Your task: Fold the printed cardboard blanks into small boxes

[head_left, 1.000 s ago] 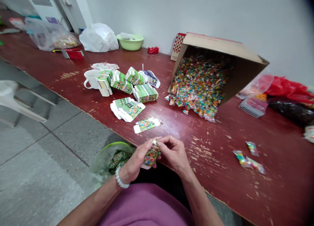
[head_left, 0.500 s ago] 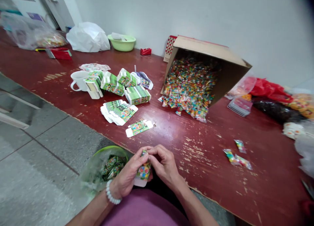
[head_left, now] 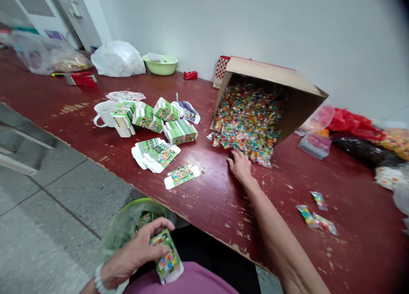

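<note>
My left hand (head_left: 150, 245) grips a small green printed candy box (head_left: 168, 257) low in front of my lap, thumb across its face. White flaps show at the box's lower end. My right hand (head_left: 239, 166) is stretched over the table, thumb apart from the fingers, with the fingertips at the front edge of a heap of wrapped candies (head_left: 246, 119). This heap spills from a cardboard box (head_left: 275, 70) lying on its side. Left of my right hand lie one flat green carton (head_left: 182, 176) and a fanned stack of flat cartons (head_left: 155, 154).
Banded carton bundles (head_left: 180, 132) lie beside a white mug (head_left: 105, 114). Below the table edge, a green-rimmed, bag-lined bin (head_left: 118, 226) contains green packets. Loose candy packets (head_left: 306, 216) lie at right. A green basin (head_left: 161, 66) and red tape dispenser (head_left: 190, 75) stand by the wall.
My right hand has left the small box and reached forward to the candy heap. My left hand has moved down and left, still holding the box.
</note>
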